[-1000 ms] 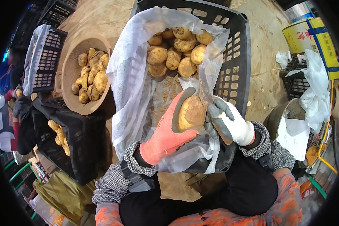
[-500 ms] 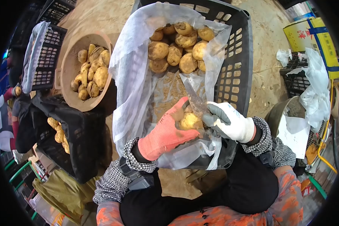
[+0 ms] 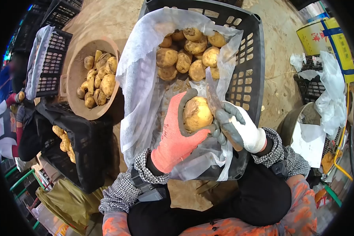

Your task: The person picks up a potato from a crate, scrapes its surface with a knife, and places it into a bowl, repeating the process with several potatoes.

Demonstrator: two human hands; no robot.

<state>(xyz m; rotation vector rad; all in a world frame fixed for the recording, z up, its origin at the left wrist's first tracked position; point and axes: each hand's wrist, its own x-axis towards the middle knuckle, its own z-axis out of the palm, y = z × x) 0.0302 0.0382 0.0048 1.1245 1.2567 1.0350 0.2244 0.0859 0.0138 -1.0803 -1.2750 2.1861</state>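
Note:
My left hand, in a red glove with grey fingertips, is wrapped round a muddy yellow potato. My right hand, in a white and grey glove, grips a knife. The knife's dirt-smeared blade points up and away, close against the right side of the potato. Both hands are over the near half of a black crate lined with white cloth. Several potatoes lie in the crate's far half.
A brown basin of potatoes stands left of the crate. Nearer, a black-lined crate holds more. At the right are a bucket, plastic film and a yellow box. Another person's hand shows at the far left.
The potato in my left hand has come up and shows more of its surface. The knife has turned more upright, its handle end now visible below my right hand. The view has shifted slightly.

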